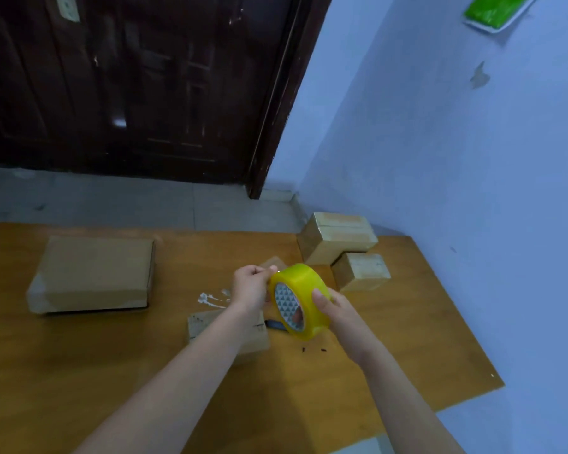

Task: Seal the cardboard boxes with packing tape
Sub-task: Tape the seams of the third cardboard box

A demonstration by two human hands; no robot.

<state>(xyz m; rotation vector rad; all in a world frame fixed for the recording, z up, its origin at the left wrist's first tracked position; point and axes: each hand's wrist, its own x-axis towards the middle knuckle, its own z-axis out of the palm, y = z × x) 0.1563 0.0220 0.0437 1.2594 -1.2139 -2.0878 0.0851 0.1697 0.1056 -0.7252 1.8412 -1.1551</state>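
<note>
Right hand (336, 311) gripping yellow packing tape roll (300, 301) at frame centre, above small cardboard box (227, 332) on the surface (112, 371). Left hand (251, 285) pinching at roll's top edge, likely picking the tape end. Risk: end tearing or re-sticking if peeled crooked.

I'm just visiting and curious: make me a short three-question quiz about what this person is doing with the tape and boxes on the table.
1. True or false: the yellow tape roll lies flat on the wooden table.
2. Which hand pinches at the roll's top edge? A) left hand B) right hand
3. Fill in: the small box nearest the person lies partly hidden under the ____ forearm.

Key:
1. False; both hands hold it up, above the table.
2. A; the right hand grips the roll's side.
3. Left.

Also in view: a large flat box on the left and two taped boxes in the far right corner.
</note>
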